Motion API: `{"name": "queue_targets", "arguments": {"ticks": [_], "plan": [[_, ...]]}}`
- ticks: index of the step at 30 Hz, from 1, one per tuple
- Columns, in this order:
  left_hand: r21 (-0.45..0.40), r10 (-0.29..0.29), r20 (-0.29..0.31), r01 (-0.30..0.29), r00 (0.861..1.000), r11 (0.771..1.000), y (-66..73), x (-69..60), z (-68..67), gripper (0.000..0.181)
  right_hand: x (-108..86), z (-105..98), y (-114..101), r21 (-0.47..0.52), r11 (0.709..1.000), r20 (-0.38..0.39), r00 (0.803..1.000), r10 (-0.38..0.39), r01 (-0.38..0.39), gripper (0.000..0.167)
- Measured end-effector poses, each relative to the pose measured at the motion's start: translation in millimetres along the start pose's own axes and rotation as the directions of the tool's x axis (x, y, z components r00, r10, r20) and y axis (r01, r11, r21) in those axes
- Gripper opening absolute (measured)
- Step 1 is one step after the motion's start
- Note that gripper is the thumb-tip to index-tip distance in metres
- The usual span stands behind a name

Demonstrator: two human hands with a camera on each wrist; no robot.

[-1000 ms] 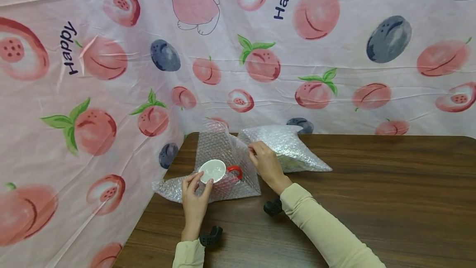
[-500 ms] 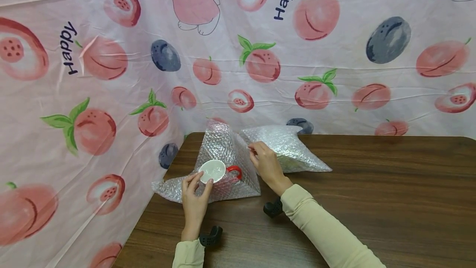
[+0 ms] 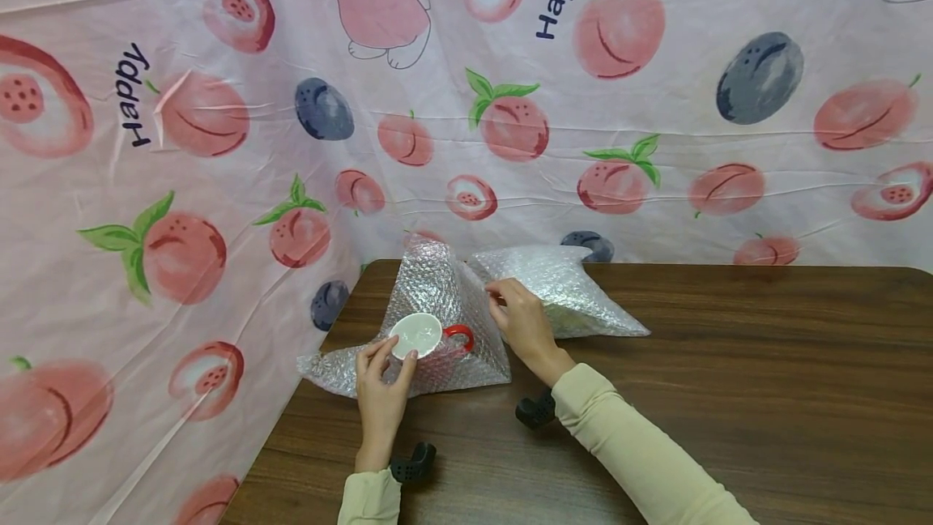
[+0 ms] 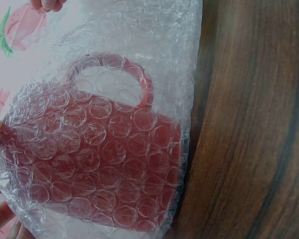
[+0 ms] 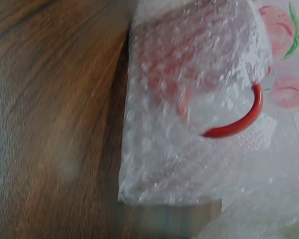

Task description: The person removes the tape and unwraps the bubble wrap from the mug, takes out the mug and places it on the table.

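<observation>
A red mug (image 4: 104,149) with a whitish inside sits in bubble wrap (image 3: 430,282). Its mouth faces up toward the head camera, and the red handle (image 3: 461,337) points right. In the head view my left hand (image 3: 381,383) holds the mug by the near left of its rim, thumb and fingers apart on it, with wrap between. My right hand (image 3: 523,318) pinches the wrap's right side above the handle. The wrap covers the mug's body, while part of the handle pokes out bare in the right wrist view. A far flap of wrap stands raised behind the mug.
Right behind my right hand lies a second bubble-wrapped bundle (image 3: 576,282), something yellowish-green faintly showing through. The brown wooden table (image 3: 765,363) stretches to the right. A fruit-printed curtain (image 3: 240,282) hangs along the left and back edges.
The far flap of wrap has narrowed and folded toward the right, and it now looks shinier. Both hands and the mug stay in place.
</observation>
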State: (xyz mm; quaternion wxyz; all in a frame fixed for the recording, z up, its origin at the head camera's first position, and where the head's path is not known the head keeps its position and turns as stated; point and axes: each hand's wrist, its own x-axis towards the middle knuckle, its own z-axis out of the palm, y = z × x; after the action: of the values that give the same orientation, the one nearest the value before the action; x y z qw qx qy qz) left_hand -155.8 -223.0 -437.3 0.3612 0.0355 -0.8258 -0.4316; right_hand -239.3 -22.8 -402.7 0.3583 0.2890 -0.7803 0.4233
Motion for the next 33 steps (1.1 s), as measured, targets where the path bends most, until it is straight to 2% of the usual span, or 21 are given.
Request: {"name": "queue_targets", "arguments": {"ticks": [7,14,21,24,33], "plan": [[0.000,-0.005,0.000,0.005,1.000,1.000,-1.2,-0.9,-0.8,0.034,-3.1,6,-11,0.032,0.999,0.020,0.999,-0.029,0.029,0.012],[0.000,-0.005,0.000,0.005,1.000,1.000,-2.9,-1.8,-1.2,0.034,-10.4,14,-20,0.005,1.000,0.136,0.990,-0.028,0.027,0.013],[-0.002,-0.002,-0.001,0.002,1.000,1.000,-4.3,-1.6,-0.3,0.034,-9.5,19,-26,0.008,0.999,0.302,0.953,0.031,-0.036,0.023],[-0.015,0.001,0.001,-0.001,1.000,1.000,-4.0,-1.0,-0.2,0.034,-6.8,21,-28,0.003,0.998,0.341,0.939,0.054,-0.058,0.024],[-0.031,0.013,-0.006,-0.013,1.000,0.999,-4.4,-0.7,1.6,0.033,-0.6,28,-28,0.048,0.990,0.475,0.875,0.097,-0.136,0.026]]}}
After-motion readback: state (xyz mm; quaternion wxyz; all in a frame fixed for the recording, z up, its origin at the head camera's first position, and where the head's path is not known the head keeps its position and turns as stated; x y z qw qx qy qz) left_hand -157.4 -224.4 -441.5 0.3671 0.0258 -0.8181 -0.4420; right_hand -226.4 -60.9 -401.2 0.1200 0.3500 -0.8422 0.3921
